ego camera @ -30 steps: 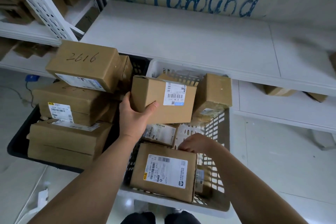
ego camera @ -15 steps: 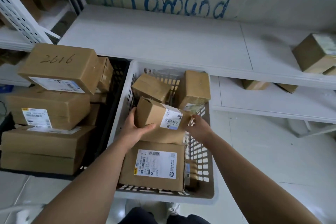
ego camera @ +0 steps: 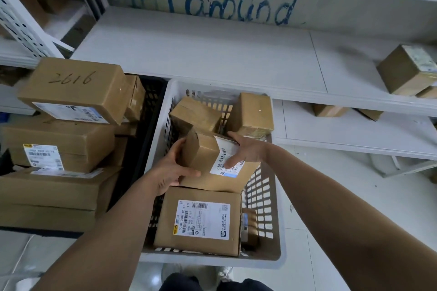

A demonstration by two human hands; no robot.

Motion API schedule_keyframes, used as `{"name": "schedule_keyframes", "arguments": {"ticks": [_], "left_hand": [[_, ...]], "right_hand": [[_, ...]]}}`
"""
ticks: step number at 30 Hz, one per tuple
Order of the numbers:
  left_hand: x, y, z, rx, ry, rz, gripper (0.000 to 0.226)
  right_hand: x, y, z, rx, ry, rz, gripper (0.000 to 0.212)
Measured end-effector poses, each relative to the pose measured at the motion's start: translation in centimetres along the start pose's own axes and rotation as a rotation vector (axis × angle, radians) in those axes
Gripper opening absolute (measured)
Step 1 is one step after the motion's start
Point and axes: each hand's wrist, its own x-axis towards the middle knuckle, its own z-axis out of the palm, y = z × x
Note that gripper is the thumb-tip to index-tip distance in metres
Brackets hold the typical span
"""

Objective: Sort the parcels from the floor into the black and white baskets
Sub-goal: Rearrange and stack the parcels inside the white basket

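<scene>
A brown cardboard parcel (ego camera: 203, 160) with a white barcode label lies tilted inside the white basket (ego camera: 274, 220), on top of a larger flat labelled parcel (ego camera: 198, 222). My left hand (ego camera: 171, 168) grips its left end, thumb across the near face. My right hand (ego camera: 243, 149) holds its right side, fingers spread over the label. Two smaller parcels (ego camera: 253, 113) stand at the basket's far end. The black basket (ego camera: 151, 106) on the left is piled high with bigger boxes, the top one (ego camera: 73, 90) marked "2616".
White shelving (ego camera: 212, 54) runs behind both baskets, with blue handwriting on its back wall. More parcels (ego camera: 406, 71) sit on the shelf at right and on the lower shelf (ego camera: 331, 111). Pale tiled floor (ego camera: 343, 196) lies to the right of the white basket.
The labelled parcel has come down from above the baskets into the white basket. My right hand left the basket's contents and took hold of the parcel's right side.
</scene>
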Motion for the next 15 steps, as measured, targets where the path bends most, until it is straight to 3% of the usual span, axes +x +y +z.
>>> {"name": "schedule_keyframes", "arguments": {"ticks": [4,9,13,15], "left_hand": [[0.7,0.5,0.3,0.041,-0.038,-0.01,0.105],[1.7,0.5,1.3,0.055,-0.011,-0.112,0.097],[2.5,-0.3,1.4,0.192,0.072,-0.186,0.087],[2.7,-0.1,1.7,0.233,0.084,-0.2,0.078]], "right_hand": [[0.1,0.5,-0.3,-0.004,0.033,-0.003,0.116],[-0.1,1.2,-0.9,-0.113,0.193,0.017,0.114],[-0.2,2.3,-0.2,-0.356,0.386,0.031,0.123],[-0.5,2.9,0.4,-0.515,0.403,0.043,0.122]]}}
